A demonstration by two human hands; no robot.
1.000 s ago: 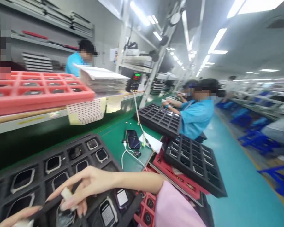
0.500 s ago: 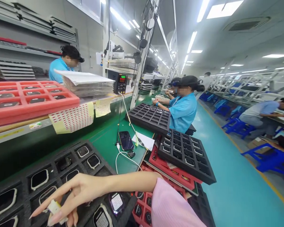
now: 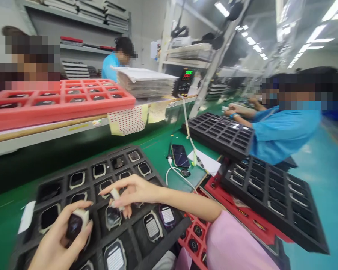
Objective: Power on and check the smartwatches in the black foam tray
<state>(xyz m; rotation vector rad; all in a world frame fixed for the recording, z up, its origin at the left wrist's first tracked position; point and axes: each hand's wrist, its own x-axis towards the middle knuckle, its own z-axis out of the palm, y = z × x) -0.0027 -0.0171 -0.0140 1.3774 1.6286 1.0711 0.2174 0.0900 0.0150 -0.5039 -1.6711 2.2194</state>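
Observation:
My left hand [image 3: 60, 238] has its fingers wrapped round a smartwatch body [image 3: 76, 225] with a dark screen and pale frame, over the near left of a black foam tray [image 3: 133, 249]. In the tray's compartments lie several strapless watches, some with dark screens and some with white labels facing up. Above the tray's middle, my right hand [image 3: 135, 193] pinches a small white piece [image 3: 115, 194] between thumb and fingers, its kind unclear. Just below those fingers sits a watch [image 3: 113, 217] in its compartment.
A red foam tray [image 3: 101, 107] rests on the shelf beside a paper stack [image 3: 148, 84]. On the green bench lie a phone [image 3: 180, 156] and white cable [image 3: 169, 170]. More black trays [image 3: 276, 195] stand right. Co-workers [image 3: 287, 127] sit nearby.
The view has swung left, and my left hand has come into view holding a watch. My right hand still pinches the white piece over the tray.

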